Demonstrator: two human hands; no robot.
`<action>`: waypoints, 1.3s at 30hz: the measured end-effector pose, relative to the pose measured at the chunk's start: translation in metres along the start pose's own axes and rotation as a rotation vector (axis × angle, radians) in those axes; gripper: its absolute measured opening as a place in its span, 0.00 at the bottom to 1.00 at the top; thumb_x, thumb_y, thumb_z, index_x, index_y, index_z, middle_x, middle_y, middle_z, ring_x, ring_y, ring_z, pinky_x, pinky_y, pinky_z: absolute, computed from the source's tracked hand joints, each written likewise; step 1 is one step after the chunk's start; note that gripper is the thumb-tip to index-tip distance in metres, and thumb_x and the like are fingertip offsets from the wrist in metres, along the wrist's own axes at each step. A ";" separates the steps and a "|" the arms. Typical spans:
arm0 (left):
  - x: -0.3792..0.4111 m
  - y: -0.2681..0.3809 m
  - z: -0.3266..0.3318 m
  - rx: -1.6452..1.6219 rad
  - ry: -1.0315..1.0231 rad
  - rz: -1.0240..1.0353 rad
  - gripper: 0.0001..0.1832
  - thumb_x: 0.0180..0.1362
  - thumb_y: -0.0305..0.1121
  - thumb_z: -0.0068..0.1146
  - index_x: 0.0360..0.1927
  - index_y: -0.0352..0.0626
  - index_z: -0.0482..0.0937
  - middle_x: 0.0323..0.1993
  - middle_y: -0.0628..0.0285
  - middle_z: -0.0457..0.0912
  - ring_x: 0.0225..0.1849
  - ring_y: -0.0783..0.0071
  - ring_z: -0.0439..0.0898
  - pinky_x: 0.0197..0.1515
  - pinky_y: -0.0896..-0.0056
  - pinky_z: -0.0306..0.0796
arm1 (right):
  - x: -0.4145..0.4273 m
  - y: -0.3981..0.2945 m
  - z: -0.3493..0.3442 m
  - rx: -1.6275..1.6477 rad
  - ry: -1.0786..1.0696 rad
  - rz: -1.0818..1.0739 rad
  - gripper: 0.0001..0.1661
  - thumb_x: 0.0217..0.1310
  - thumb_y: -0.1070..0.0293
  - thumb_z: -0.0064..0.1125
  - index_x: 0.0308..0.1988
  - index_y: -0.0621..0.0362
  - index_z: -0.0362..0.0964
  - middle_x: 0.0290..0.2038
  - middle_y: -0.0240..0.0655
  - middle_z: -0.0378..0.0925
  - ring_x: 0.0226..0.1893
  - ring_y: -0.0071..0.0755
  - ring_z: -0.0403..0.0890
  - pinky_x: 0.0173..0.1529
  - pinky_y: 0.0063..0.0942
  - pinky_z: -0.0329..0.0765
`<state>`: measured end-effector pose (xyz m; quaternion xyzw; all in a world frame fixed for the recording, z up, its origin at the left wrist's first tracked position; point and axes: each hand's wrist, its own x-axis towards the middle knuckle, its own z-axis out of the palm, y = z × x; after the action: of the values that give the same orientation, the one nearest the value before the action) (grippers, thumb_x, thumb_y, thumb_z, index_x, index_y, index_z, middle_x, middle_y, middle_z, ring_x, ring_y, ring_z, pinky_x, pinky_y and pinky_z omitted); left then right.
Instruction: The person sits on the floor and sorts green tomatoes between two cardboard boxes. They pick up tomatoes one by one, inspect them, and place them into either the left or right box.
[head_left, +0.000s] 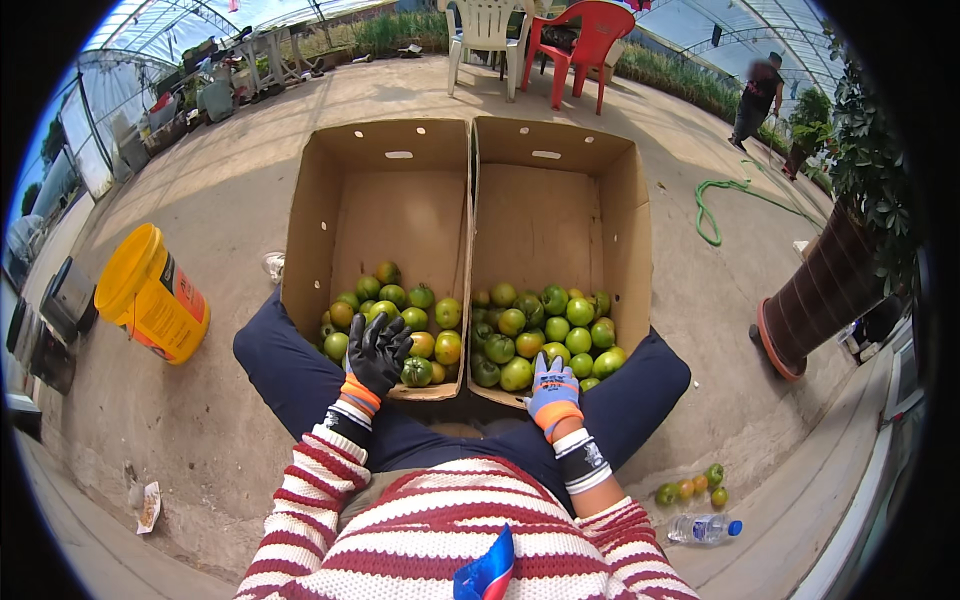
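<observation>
Before me stand two open cardboard boxes side by side, a left box and a right box. Green and partly orange tomatoes lie in the near end of the left one. More tomatoes fill the near part of the right one. My left hand, in a glove with a black coating, is turned palm up over the left box's near corner, fingers spread and holding nothing. My right hand, its blue-grey glove back showing, reaches over the right box's near edge beside the tomatoes; its fingertips are partly hidden.
A yellow bucket stands at left. Several loose tomatoes and a plastic bottle lie at lower right. A potted plant, green hose and walking person are at right. White and red chairs stand beyond the boxes.
</observation>
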<state>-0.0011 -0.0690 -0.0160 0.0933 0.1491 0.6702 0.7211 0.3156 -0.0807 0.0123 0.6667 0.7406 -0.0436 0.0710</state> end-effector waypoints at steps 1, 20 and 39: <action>0.001 -0.003 -0.002 0.020 -0.036 -0.002 0.27 0.63 0.55 0.41 0.53 0.45 0.74 0.52 0.49 0.75 0.53 0.52 0.75 0.53 0.54 0.73 | 0.000 0.003 -0.003 0.053 -0.009 -0.006 0.55 0.45 0.48 0.65 0.66 0.56 0.47 0.62 0.52 0.59 0.57 0.52 0.67 0.58 0.42 0.65; -0.038 -0.028 0.057 0.461 -0.185 -0.495 0.33 0.60 0.60 0.46 0.61 0.49 0.65 0.43 0.60 0.78 0.37 0.71 0.80 0.37 0.74 0.76 | -0.029 -0.075 -0.055 0.552 0.537 -0.695 0.49 0.53 0.44 0.55 0.64 0.64 0.50 0.62 0.46 0.59 0.64 0.43 0.59 0.69 0.44 0.48; 0.000 0.011 -0.010 -0.227 0.176 0.220 0.29 0.55 0.51 0.58 0.53 0.40 0.71 0.56 0.48 0.70 0.58 0.53 0.71 0.56 0.53 0.73 | 0.028 0.002 0.019 -0.087 0.073 0.047 0.49 0.46 0.51 0.65 0.64 0.56 0.53 0.54 0.44 0.67 0.54 0.44 0.69 0.58 0.40 0.63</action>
<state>-0.0147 -0.0690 -0.0215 -0.0319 0.1240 0.7631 0.6335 0.3152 -0.0560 -0.0108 0.6814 0.7280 0.0147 0.0738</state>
